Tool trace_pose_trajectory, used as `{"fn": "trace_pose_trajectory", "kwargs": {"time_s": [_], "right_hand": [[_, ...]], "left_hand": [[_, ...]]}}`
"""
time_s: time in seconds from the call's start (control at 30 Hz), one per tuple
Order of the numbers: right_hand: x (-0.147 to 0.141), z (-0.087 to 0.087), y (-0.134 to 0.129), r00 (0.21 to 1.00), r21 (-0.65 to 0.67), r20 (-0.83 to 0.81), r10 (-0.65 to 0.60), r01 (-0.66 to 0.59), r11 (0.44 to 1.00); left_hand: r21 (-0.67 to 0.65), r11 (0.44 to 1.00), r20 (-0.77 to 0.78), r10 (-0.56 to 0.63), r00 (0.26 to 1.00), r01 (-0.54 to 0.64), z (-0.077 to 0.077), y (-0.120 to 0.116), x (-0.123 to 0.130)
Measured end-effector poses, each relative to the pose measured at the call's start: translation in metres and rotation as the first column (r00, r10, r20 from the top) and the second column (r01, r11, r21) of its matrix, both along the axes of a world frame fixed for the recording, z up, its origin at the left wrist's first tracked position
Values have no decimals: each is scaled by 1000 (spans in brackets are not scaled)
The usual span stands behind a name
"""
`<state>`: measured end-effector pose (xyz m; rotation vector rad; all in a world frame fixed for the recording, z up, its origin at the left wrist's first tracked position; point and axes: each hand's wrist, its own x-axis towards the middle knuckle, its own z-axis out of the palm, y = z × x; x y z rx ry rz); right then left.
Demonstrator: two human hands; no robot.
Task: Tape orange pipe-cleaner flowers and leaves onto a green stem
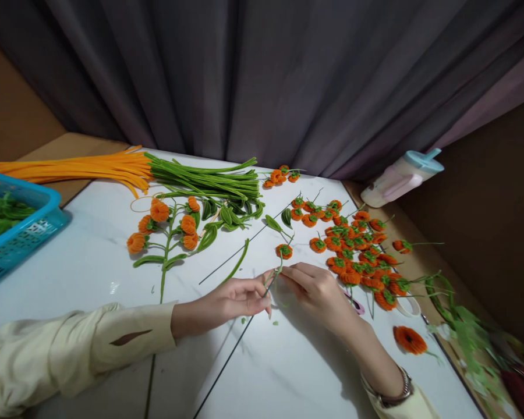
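My left hand (pixel 240 299) pinches a long, thin dark wire stem (pixel 231 356) near its upper end. The stem slants down to the bottom edge of the view. At its tip, the fingers of my right hand (pixel 317 291) are closed on a thin pale-green strip (pixel 280 265) wound about the wire. Whether it is tape or fuzzy wire I cannot tell. Just beyond the fingertips lies an orange pipe-cleaner flower (pixel 283 251) with a green base. A finished-looking flower spray (pixel 166 244) of orange blooms and green leaves lies past my left hand.
Many orange flowers (pixel 358 256) spread over the right side of the white table (pixel 113 314). Green pipe cleaners (pixel 205 177) and orange ones (pixel 78 169) lie at the back. A blue basket (pixel 26 233) stands left, a tumbler (pixel 402 177) back right. Green scraps (pixel 471 331) lie along the right edge.
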<state>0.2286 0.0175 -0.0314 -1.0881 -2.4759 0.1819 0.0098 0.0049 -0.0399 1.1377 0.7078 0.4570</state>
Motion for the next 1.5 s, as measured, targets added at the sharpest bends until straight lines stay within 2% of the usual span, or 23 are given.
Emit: {"fn": "trace_pose_trajectory", "kwargs": {"time_s": [0.17,0.43,0.63,0.9,1.13,1.37,1.5], "right_hand": [[-1,0,-1,999,-72,-15,-30,29,997],[-5,-4,-4,996,-20,-14,-86,85,996],[-8,-9,-5,986,-76,-49,-158,154,985],[-5,1,-5,994,-198,-24,-110,103,975],[4,1,-1,987,-103,-149,-56,40,994],[12,3,3,988,-101,-150,-46,31,994],[12,4,4,987,-115,-157,-47,29,993]], "left_hand": [[-11,1000,23,6,1000,-6,4,0,1],[-10,1000,2,4,1000,-4,4,0,2],[-5,1000,55,10,998,-10,3,0,2],[-12,998,60,66,996,-65,0,0,2],[4,998,68,56,996,-56,-3,1,3],[-59,996,97,67,993,-62,-3,0,5],[-50,996,81,84,993,-80,-3,2,4]]}}
